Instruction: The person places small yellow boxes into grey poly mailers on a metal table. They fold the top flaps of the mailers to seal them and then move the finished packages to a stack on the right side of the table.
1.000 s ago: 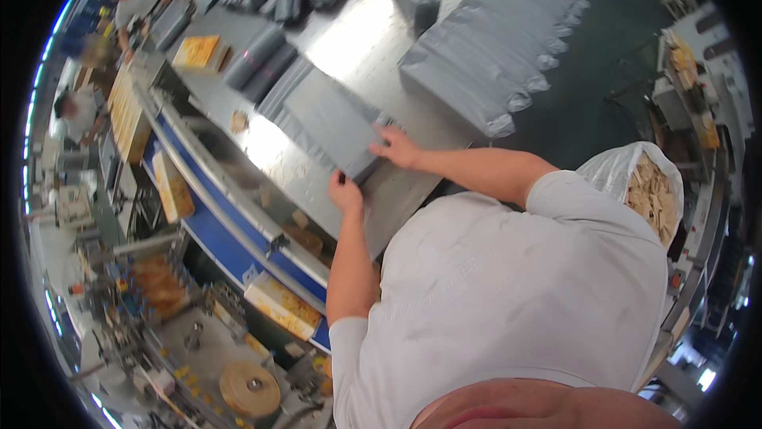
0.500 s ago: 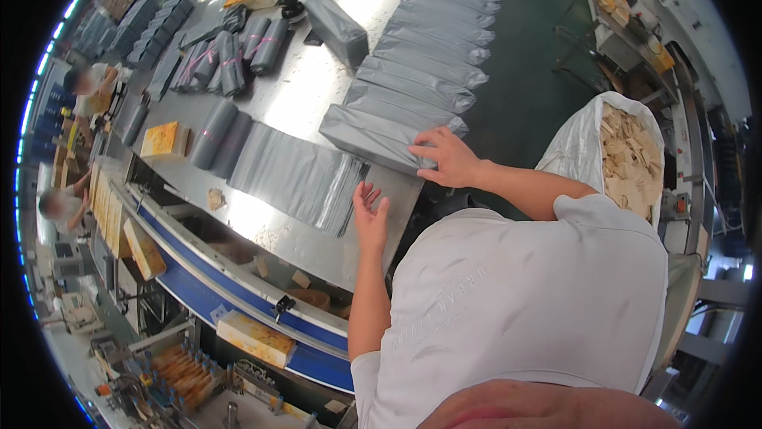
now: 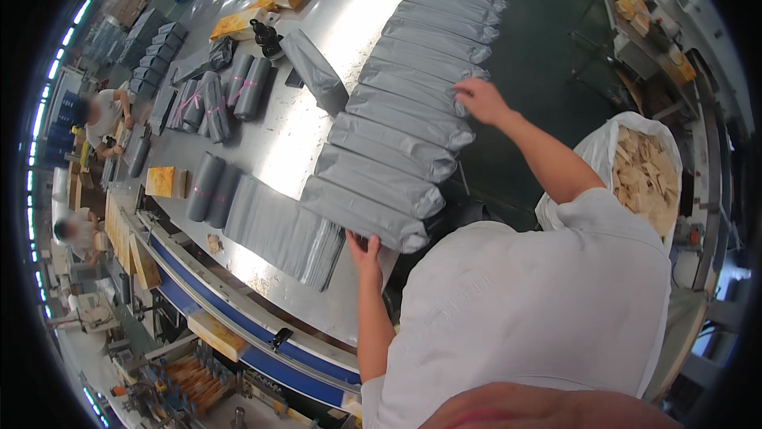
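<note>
A row of long grey plastic-bagged packages point(image 3: 389, 123) lies side by side along the table's right edge, their gathered ends facing right. My right hand point(image 3: 482, 101) is closed, its fingers pinching the gathered end of a grey plastic bag about midway along the row. At the near end, my left hand point(image 3: 365, 253) rests against the side of the closest bagged package point(image 3: 357, 211), thumb and fingers apart. Left of it lies a fanned stack of flat grey bags point(image 3: 282, 227).
Rolls of grey bags point(image 3: 213, 183), tied bundles point(image 3: 214, 107) and a separate grey package point(image 3: 316, 72) occupy the metal table point(image 3: 290, 143). A blue conveyor point(image 3: 262, 365) runs along the near left. A white sack of brown scraps point(image 3: 591, 155) stands at right. Two people work at far left.
My right hand has moved away from the nearest package to one farther up the row and closed. My left hand has come against the nearest package. The view has shifted.
</note>
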Demonstrator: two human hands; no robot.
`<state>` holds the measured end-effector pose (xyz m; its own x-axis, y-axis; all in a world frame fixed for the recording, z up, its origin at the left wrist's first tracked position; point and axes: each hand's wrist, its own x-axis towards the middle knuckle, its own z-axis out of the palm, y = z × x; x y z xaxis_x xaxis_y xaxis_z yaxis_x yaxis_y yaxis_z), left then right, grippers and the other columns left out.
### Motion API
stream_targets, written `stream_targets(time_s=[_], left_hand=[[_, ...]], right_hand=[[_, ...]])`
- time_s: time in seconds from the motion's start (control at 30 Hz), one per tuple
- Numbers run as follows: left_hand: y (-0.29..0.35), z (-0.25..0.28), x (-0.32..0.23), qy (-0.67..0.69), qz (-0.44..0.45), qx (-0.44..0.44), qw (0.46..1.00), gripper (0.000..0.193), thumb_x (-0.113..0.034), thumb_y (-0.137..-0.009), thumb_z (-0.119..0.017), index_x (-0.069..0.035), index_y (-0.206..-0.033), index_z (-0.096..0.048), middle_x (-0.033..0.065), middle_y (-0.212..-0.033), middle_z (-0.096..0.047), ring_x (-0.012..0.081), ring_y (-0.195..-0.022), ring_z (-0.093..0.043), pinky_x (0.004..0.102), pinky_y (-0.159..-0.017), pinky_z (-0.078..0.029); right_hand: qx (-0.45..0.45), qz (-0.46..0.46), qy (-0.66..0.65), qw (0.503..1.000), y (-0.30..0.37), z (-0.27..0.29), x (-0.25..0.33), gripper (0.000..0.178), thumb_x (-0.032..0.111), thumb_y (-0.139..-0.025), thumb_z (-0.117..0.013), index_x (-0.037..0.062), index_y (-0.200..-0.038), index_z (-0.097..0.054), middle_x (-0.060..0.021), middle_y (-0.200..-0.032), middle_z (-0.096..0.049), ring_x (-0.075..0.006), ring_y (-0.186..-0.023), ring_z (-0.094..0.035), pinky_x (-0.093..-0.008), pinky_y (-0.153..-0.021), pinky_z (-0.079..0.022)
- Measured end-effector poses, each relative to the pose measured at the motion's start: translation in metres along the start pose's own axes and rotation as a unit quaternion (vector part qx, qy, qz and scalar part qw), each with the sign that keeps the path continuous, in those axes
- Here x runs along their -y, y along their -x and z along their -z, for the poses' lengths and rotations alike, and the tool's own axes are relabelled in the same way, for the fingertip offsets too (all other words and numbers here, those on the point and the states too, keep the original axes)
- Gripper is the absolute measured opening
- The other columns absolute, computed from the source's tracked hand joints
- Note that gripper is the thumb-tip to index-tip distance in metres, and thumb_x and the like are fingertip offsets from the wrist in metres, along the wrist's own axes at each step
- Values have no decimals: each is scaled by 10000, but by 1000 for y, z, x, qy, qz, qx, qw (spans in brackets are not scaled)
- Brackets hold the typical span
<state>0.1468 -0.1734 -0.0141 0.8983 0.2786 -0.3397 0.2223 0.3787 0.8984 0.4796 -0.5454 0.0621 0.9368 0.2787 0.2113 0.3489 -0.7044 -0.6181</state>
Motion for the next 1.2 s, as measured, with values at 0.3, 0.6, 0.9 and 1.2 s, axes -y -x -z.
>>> stream_targets(time_s=[0.3,0.6,0.9,1.2], left_hand=[[-3,-36,7,130,-38,-182,974,632,-230,-1023,-608,-32,-1584,-395,127,-1490,-570,265,-1351,-557,401,-1163,-419],[-8,-16,3,101,17,-222,970,663,-336,-1021,-623,-33,-1572,-413,139,-1484,-575,301,-1326,-580,436,-1134,-449],[21,13,24,116,-52,-236,963,635,-383,-991,-612,18,-1473,-517,153,-1417,-625,317,-1278,-621,460,-1114,-479],[-108,-288,-118,72,-217,-105,968,728,-285,-974,-676,46,-1560,-401,180,-1530,-511,298,-1379,-514,423,-1178,-381]], right_hand=[[51,10,190,980,15,-31,55,609,455,-824,-794,137,-1320,-638,-197,-1440,-512,-420,-1325,-454,-615,-1117,-354],[365,-268,-281,846,-40,-13,1,1054,627,-875,-734,117,-1680,-284,-177,-1666,-409,-269,-1515,-421,-427,-1202,-356],[420,-120,-500,748,-49,3,-3,838,232,-931,-740,74,-1656,-351,-52,-1535,-536,-169,-1358,-503,-330,-1160,-381],[286,32,-564,774,-296,224,-130,798,443,-934,-696,-56,-1522,-491,-190,-1459,-606,-269,-1279,-628,-393,-1098,-495]])
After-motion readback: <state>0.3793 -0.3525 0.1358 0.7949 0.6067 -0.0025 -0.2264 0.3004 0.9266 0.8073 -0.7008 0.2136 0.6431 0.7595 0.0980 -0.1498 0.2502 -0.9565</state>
